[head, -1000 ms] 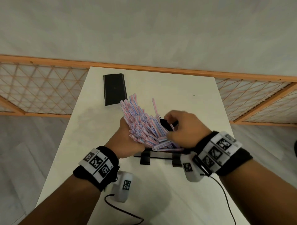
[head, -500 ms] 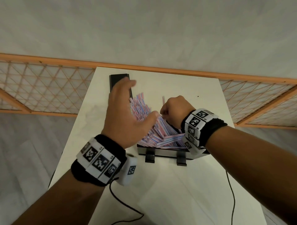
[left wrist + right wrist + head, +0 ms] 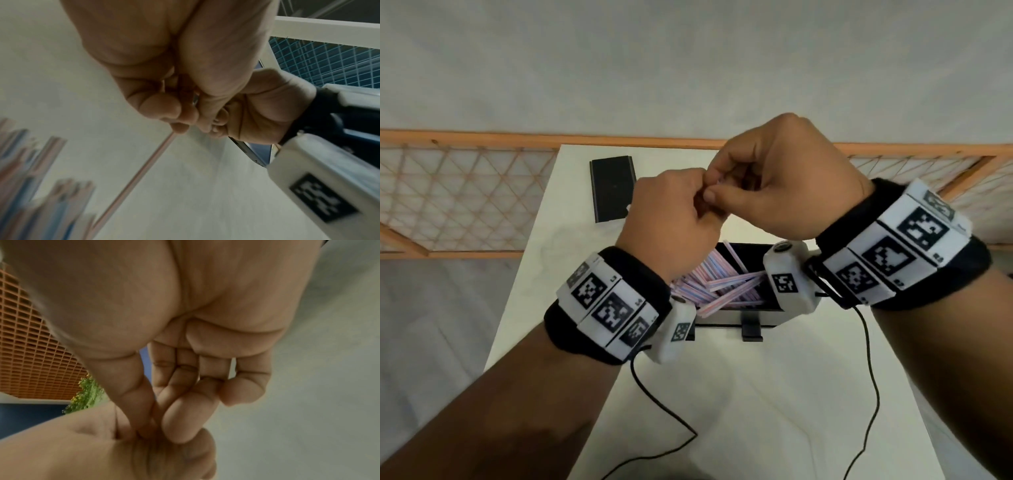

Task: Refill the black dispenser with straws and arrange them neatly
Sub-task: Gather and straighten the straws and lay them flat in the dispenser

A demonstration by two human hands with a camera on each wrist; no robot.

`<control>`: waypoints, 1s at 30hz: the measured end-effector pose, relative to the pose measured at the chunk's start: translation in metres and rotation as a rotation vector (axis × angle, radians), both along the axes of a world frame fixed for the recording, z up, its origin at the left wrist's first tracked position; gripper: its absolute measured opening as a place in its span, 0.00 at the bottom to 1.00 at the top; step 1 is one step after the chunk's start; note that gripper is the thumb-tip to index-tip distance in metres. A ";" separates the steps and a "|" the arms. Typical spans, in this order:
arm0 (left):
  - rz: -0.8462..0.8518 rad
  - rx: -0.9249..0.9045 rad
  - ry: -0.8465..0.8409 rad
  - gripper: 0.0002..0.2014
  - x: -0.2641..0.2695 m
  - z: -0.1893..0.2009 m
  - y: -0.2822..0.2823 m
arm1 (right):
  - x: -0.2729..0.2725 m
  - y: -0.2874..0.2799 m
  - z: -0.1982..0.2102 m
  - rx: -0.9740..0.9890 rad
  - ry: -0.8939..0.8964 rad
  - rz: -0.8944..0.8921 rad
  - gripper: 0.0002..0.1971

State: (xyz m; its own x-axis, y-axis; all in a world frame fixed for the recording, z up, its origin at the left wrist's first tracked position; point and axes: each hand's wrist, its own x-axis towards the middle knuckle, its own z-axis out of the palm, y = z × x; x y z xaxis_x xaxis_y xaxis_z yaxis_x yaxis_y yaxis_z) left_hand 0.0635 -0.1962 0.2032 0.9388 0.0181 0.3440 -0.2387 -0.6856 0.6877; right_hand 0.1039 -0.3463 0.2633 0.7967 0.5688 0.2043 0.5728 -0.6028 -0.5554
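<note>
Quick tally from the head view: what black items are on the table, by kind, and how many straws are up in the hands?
Black dispenser, loaded with a jumbled heap of straws: 1
Black flat lid, lying apart at the far left of the table: 1
Single straw pinched between left hand and right hand: 1
Total: 3

Bare counter (image 3: pixel 722 394) lies open before the dispenser (image 3: pixel 743 310); tangled straws (image 3: pixel 717 281) crowd its tray, the lid (image 3: pixel 613 188) blocking the far-left corner.
</note>
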 end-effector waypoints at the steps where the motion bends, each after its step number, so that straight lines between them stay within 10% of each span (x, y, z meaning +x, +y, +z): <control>1: 0.021 0.004 -0.019 0.04 0.001 0.002 0.000 | -0.001 -0.001 0.000 0.046 0.016 0.008 0.04; 6: 0.066 -0.132 -0.124 0.08 -0.001 0.014 0.000 | -0.002 -0.019 -0.018 0.182 0.150 -0.064 0.18; 13: -0.038 -0.256 0.126 0.09 -0.008 -0.003 -0.007 | -0.003 -0.036 -0.084 -0.094 0.079 -0.107 0.05; 21: 0.352 -0.299 -0.244 0.17 -0.009 -0.033 0.030 | -0.003 -0.048 -0.157 -0.468 0.366 -0.223 0.08; 30: 0.540 -0.891 0.235 0.15 -0.005 -0.076 0.040 | -0.008 -0.033 -0.180 -0.352 0.589 -0.213 0.31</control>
State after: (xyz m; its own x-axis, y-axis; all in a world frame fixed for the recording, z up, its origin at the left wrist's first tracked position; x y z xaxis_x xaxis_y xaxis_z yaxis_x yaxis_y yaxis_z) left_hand 0.0590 -0.1561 0.1276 0.7725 0.6068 -0.1873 0.1502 0.1120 0.9823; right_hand 0.0958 -0.3797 0.0834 0.8188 0.3421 -0.4611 0.0878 -0.8682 -0.4883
